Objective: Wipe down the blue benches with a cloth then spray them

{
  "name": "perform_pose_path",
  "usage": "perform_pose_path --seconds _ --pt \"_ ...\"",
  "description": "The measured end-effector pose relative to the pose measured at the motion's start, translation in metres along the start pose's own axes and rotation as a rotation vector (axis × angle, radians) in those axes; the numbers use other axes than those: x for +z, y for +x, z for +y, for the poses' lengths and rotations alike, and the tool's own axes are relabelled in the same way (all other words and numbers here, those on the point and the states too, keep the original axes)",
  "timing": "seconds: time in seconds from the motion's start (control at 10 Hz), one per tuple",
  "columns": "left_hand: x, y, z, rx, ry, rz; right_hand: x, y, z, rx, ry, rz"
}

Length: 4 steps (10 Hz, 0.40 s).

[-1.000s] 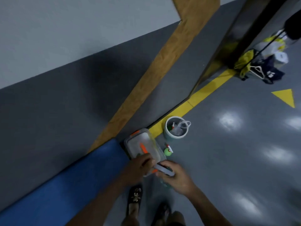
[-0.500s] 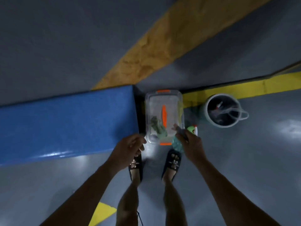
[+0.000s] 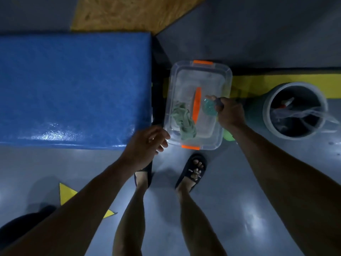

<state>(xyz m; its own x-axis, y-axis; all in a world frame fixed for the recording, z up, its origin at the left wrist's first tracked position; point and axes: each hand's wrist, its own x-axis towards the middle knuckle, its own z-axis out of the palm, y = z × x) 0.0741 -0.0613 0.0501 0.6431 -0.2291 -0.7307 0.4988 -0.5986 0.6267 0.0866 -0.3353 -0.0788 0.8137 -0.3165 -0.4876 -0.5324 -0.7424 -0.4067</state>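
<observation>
The blue padded bench (image 3: 73, 85) fills the left half of the head view. Right of its end, a clear plastic box (image 3: 224, 78) with orange clips stands on the floor. A crumpled green cloth (image 3: 182, 119) and an orange strip (image 3: 197, 104) lie inside it. My right hand (image 3: 228, 111) is over the box's right side, shut on a small teal see-through bottle (image 3: 209, 108). My left hand (image 3: 145, 145) hovers at the box's front left corner, fingers apart and holding nothing.
A grey bucket (image 3: 269, 115) with clear tubing and bottles stands to the right of the box. A green object (image 3: 228, 135) shows under my right forearm. My sandalled feet (image 3: 193, 170) stand just before the box. Yellow floor tape (image 3: 276, 80) runs behind.
The view has tilted down and closed in on the box. My right hand has carried the teal bottle from the box's front right corner to over its inside. My left hand stays by the front left corner.
</observation>
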Motion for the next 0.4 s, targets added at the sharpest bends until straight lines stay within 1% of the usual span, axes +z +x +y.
perform_pose_path --seconds 0.1,0.2,0.3,0.4 --pt "-0.004 0.0 -0.001 -0.008 -0.013 0.003 0.004 0.01 -0.006 0.013 -0.025 0.041" --pt "-0.016 -0.008 0.009 -0.011 -0.037 0.037 -0.014 0.005 -0.024 0.058 -0.047 0.001" --pt "-0.034 -0.021 0.041 0.017 -0.068 0.082 -0.049 -0.008 -0.049 -0.004 0.062 0.026" --pt "-0.053 -0.05 0.088 0.019 -0.171 0.111 -0.102 -0.039 -0.083 -0.081 0.301 -0.012"
